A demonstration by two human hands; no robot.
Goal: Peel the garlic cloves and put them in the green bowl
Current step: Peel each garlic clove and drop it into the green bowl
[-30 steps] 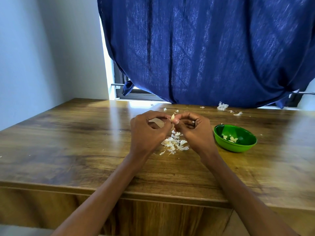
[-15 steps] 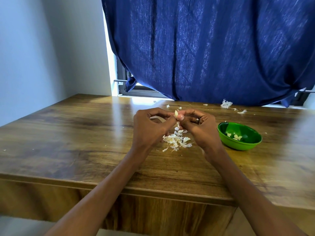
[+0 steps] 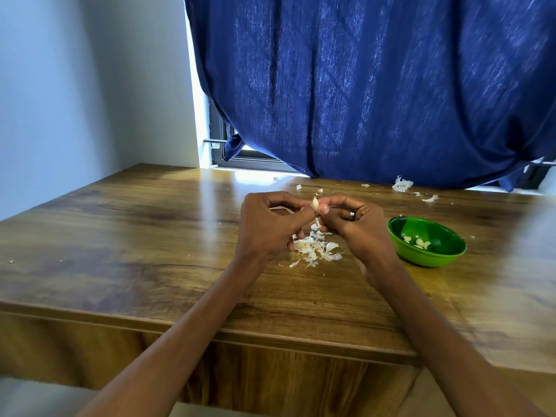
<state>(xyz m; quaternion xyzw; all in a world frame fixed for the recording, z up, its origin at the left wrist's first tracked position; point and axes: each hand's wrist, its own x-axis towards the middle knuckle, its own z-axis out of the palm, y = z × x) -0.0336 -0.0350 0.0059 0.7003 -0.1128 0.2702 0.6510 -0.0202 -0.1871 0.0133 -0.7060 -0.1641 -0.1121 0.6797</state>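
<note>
A small pale garlic clove (image 3: pixel 315 203) sticks up between the fingertips of both hands, above the table. My left hand (image 3: pixel 269 225) pinches it from the left and my right hand (image 3: pixel 356 225), wearing a ring, pinches it from the right. Below the hands lies a heap of white garlic skins (image 3: pixel 316 249). To the right stands the green bowl (image 3: pixel 427 255) with a few peeled cloves (image 3: pixel 419 241) inside.
The wooden table (image 3: pixel 150 236) runs to a front edge near me. More garlic skins (image 3: pixel 401 185) lie at the back by the blue curtain (image 3: pixel 376 85). A grey wall stands at the left.
Both hands have stayed together on the clove with only small finger shifts. The camera view has drifted a little, so the scene sits slightly differently in frame.
</note>
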